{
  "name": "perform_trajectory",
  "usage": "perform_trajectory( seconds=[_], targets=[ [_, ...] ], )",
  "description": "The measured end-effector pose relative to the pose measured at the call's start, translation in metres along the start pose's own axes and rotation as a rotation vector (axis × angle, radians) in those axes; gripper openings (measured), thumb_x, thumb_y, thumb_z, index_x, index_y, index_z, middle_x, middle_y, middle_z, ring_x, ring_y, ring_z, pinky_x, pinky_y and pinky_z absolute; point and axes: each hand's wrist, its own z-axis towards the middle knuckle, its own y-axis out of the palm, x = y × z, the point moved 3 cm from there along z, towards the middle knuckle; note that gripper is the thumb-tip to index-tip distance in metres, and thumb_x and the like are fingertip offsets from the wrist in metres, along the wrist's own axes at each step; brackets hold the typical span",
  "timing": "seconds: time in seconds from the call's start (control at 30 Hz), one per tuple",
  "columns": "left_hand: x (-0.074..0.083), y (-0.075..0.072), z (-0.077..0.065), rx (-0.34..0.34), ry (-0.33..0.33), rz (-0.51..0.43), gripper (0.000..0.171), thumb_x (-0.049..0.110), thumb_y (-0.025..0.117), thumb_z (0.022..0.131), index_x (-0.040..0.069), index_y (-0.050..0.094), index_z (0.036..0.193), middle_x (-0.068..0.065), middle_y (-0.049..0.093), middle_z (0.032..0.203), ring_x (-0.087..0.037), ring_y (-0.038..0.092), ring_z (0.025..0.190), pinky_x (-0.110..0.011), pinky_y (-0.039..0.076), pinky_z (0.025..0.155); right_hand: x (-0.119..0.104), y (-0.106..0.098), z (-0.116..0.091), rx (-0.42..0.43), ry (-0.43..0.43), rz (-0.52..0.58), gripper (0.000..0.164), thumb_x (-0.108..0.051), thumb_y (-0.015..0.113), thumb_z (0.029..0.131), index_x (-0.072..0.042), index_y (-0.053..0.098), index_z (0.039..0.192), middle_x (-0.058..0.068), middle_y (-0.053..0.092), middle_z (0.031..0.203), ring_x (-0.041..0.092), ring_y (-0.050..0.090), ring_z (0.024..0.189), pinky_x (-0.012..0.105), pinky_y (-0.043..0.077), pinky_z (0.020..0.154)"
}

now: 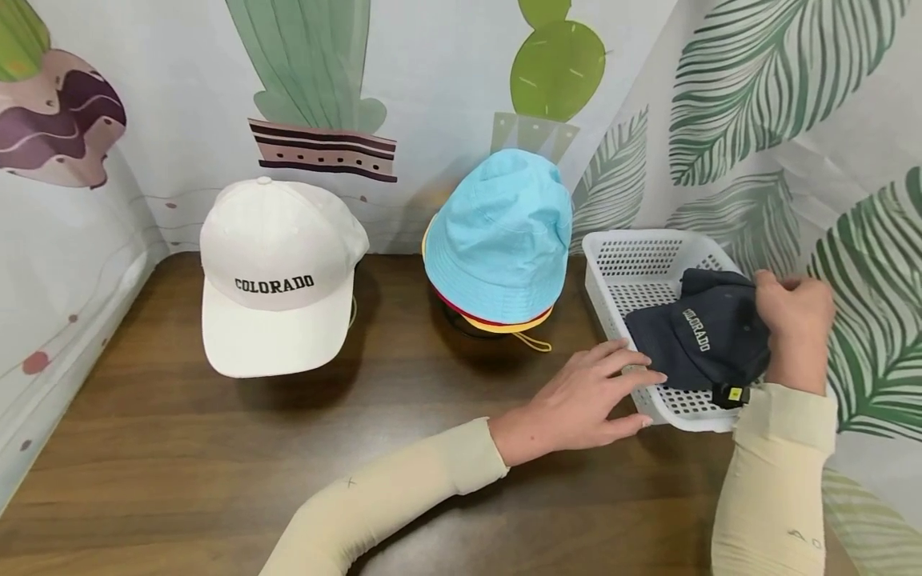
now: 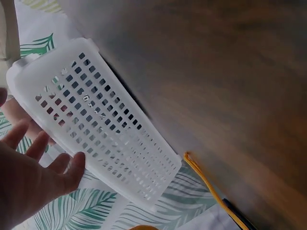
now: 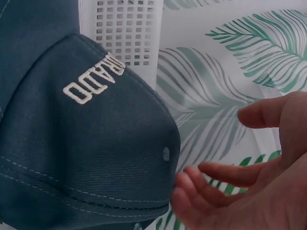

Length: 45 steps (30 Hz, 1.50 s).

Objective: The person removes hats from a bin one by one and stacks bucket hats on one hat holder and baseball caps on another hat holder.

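Note:
A dark navy baseball cap (image 1: 720,332) with COLORADO lettering lies in a white perforated plastic basket (image 1: 623,240). My right hand (image 1: 795,320) is at the crown's right side. In the right wrist view its fingers (image 3: 211,187) bend loosely beside the cap (image 3: 96,143), with the thumb apart; whether the fingertips touch the fabric is hard to tell. My left hand (image 1: 576,396) reaches to the basket's near left rim with fingers spread. The left wrist view shows the left hand's fingertips (image 2: 76,165) at the rim of the basket (image 2: 62,52), holding nothing.
A white COLORADO cap (image 1: 281,272) sits raised at the left of the wooden table (image 1: 403,512). A light blue bucket hat (image 1: 504,240) rests over red and yellow brims at the middle, its yellow cord (image 1: 533,344) hanging. Printed cloth (image 1: 446,64) stands behind and right.

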Motion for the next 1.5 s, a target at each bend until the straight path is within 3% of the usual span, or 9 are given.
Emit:
perform_trajectory(
  seconds=[0.2, 0.43, 0.53, 0.73, 0.83, 0.97, 1.17, 1.33, 1.5],
  targets=[
    [0.002, 0.005, 0.001, -0.073, -0.008, 0.045, 0.045, 0.053, 0.058, 0.106, 0.037, 0.062, 0.148, 0.003, 0.046, 0.160, -0.031, 0.031, 0.157, -0.045, 0.043, 0.117, 0.005, -0.003, 0.003, -0.010, -0.001, -0.071, 0.074, -0.043, 0.038, 0.104, 0.018, 0.045, 0.146, 0.044, 0.041, 0.144, 0.054, 0.051, 0.118, 0.058, 0.050, 0.090],
    [0.006, 0.005, 0.006, -0.020, 0.007, 0.077, 0.037, 0.049, 0.059, 0.107, 0.034, 0.070, 0.139, 0.002, 0.056, 0.151, -0.021, 0.042, 0.151, -0.036, 0.020, 0.131, 0.011, -0.004, 0.005, -0.084, 0.042, -0.033, 0.078, -0.046, 0.039, 0.104, 0.019, 0.042, 0.148, 0.045, 0.041, 0.139, 0.054, 0.056, 0.109, 0.042, 0.054, 0.065],
    [0.009, 0.005, 0.008, 0.008, 0.006, 0.115, 0.034, 0.049, 0.060, 0.107, 0.033, 0.072, 0.135, 0.003, 0.059, 0.146, -0.013, 0.047, 0.146, -0.033, 0.014, 0.132, 0.011, -0.002, 0.006, -0.075, 0.050, -0.023, 0.077, -0.047, 0.040, 0.103, 0.018, 0.048, 0.143, 0.041, 0.044, 0.139, 0.048, 0.056, 0.106, 0.037, 0.051, 0.063],
    [0.012, 0.007, 0.009, 0.043, -0.017, 0.162, 0.032, 0.049, 0.064, 0.105, 0.034, 0.075, 0.130, 0.006, 0.063, 0.140, -0.008, 0.050, 0.141, -0.031, 0.018, 0.131, 0.009, 0.005, 0.007, -0.024, 0.076, 0.045, 0.058, -0.043, 0.045, 0.103, 0.006, 0.060, 0.128, 0.028, 0.042, 0.148, 0.039, 0.052, 0.118, 0.043, 0.053, 0.084],
    [0.013, 0.006, 0.010, 0.054, -0.023, 0.158, 0.032, 0.049, 0.064, 0.105, 0.034, 0.075, 0.130, 0.006, 0.063, 0.140, -0.008, 0.051, 0.141, -0.030, 0.018, 0.130, 0.008, 0.007, 0.007, -0.037, 0.097, 0.030, 0.065, -0.045, 0.044, 0.104, 0.006, 0.056, 0.142, 0.025, 0.044, 0.147, 0.036, 0.054, 0.112, 0.043, 0.055, 0.079],
    [0.013, 0.006, 0.010, 0.066, -0.029, 0.146, 0.031, 0.049, 0.065, 0.105, 0.034, 0.076, 0.129, 0.005, 0.064, 0.140, -0.008, 0.051, 0.141, -0.030, 0.018, 0.130, 0.007, 0.008, 0.007, -0.083, 0.083, 0.000, 0.071, -0.047, 0.044, 0.105, 0.006, 0.050, 0.151, 0.023, 0.046, 0.143, 0.026, 0.053, 0.099, 0.033, 0.051, 0.068],
    [0.012, 0.006, 0.010, 0.077, -0.035, 0.139, 0.032, 0.051, 0.065, 0.104, 0.035, 0.076, 0.129, 0.005, 0.063, 0.141, -0.014, 0.052, 0.141, -0.032, 0.026, 0.128, 0.003, 0.012, 0.011, -0.084, 0.070, 0.106, 0.069, -0.047, 0.049, 0.106, 0.001, 0.047, 0.157, 0.013, 0.047, 0.142, 0.010, 0.051, 0.096, 0.035, 0.054, 0.091],
    [0.011, 0.008, 0.009, 0.079, -0.044, 0.139, 0.031, 0.051, 0.066, 0.103, 0.036, 0.076, 0.129, 0.005, 0.062, 0.142, -0.017, 0.053, 0.141, -0.033, 0.029, 0.127, 0.001, 0.016, 0.012, -0.078, 0.048, 0.155, 0.073, -0.050, 0.055, 0.104, 0.000, 0.047, 0.157, -0.001, 0.049, 0.122, 0.002, 0.052, 0.085, 0.015, 0.052, 0.069],
    [0.010, 0.008, 0.009, 0.076, -0.041, 0.136, 0.032, 0.051, 0.065, 0.104, 0.036, 0.076, 0.129, 0.004, 0.062, 0.142, -0.018, 0.053, 0.141, -0.033, 0.029, 0.127, -0.004, 0.019, 0.011, -0.044, -0.061, 0.168, 0.047, -0.043, 0.057, 0.106, -0.006, 0.060, 0.133, -0.006, 0.052, 0.104, 0.004, 0.052, 0.080, 0.014, 0.047, 0.064]
  ],
)
